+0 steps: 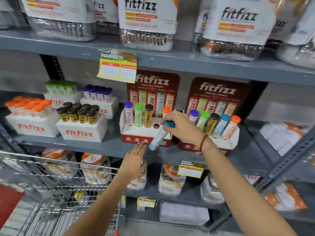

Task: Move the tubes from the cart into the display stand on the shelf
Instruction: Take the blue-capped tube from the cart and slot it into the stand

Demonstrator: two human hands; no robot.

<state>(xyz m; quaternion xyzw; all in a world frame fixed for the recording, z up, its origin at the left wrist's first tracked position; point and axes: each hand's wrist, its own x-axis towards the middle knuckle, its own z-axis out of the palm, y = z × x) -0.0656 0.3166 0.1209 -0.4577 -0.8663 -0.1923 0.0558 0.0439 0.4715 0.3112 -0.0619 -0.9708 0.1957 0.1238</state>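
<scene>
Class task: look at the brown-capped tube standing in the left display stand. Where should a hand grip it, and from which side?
Grip the brown-capped tube at its cap and upper body, coming from above and in front. It stands upright, its base sunk in the display stand, with the green-capped tube close beside it.

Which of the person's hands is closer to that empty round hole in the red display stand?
Right. The right hand holds the blue-capped tube just right of the empty hole, tube tilted across the stand's front. The left hand is lower, open, below the shelf edge.

a shop (price tags [117, 68], stocked shelves [204, 63]).
</scene>
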